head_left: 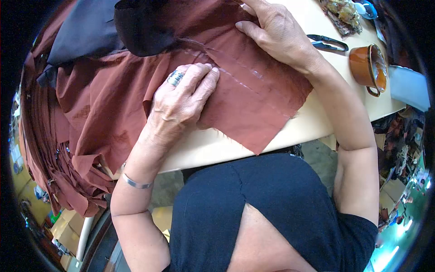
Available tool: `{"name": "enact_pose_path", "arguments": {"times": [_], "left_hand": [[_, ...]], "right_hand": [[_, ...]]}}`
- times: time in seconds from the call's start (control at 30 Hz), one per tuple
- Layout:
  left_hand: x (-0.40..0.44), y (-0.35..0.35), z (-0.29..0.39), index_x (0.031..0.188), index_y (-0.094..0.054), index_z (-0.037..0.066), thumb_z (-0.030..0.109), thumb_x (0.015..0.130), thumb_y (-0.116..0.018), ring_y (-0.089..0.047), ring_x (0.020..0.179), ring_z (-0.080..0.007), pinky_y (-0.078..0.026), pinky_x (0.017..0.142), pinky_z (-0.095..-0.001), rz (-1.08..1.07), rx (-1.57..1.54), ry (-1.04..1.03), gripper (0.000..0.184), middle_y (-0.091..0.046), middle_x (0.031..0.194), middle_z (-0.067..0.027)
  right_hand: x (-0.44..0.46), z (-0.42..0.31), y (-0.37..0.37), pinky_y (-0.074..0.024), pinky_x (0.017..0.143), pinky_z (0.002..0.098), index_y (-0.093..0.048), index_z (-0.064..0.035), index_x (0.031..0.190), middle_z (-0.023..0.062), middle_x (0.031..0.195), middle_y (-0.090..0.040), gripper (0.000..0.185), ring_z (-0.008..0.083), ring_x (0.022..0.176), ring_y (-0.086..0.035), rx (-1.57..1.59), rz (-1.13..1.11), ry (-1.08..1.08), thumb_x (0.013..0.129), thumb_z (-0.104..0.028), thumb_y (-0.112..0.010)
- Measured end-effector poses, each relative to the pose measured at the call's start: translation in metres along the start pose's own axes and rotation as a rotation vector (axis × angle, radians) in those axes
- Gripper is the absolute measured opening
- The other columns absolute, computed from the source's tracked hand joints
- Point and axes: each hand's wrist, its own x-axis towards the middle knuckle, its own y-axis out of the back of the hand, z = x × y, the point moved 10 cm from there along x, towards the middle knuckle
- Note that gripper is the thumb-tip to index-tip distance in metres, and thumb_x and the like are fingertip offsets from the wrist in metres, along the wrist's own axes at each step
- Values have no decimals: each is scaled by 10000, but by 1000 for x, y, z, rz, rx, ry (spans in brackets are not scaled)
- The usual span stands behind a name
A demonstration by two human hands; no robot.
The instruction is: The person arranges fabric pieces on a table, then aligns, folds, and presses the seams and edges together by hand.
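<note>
Reddish-brown fabric [253,109] with pale chalk-like lines lies over the cream table. My left hand [183,93], with a ring, rests on it beside the lines, its fingers curled together on the cloth. Near the top of the view my right hand [276,34] is on the same fabric, thumb and index finger apart; its other fingertips are partly cut off or hidden. A black strip of fabric [140,29] curls over the brown cloth to the upper left of my left hand.
Black thread snips [327,43] and a brown ceramic cup [362,65] stand right of my right forearm. A bundle of scraps [342,18] is at the top right. More brown cloth [54,167] hangs off the left side. The table edge [217,154] runs before my body.
</note>
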Motion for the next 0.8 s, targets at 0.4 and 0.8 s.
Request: {"name": "enact_pose_path", "arguments": {"times": [0.4, 0.8], "left_hand": [[10, -7, 0, 1150, -542, -24, 78, 738, -499, -554, 954, -238, -479, 800, -296, -132, 223, 50, 427, -509, 1166, -150], [11, 0, 12, 1118, -621, 135, 51, 718, -523, -586, 899, -273, -514, 775, -338, -107, 115, 33, 421, -591, 1081, -81]], "right_hand": [[-4, -8, 2, -491, 748, 385, -322, -151, 1381, 202, 867, -607, 688, 347, 814, -619, -34, 101, 156, 758, 59, -521], [-7, -14, 5, -485, 784, 390, -330, -134, 1373, 212, 911, -609, 677, 344, 842, -617, -61, 128, 276, 754, 62, -523]]}}
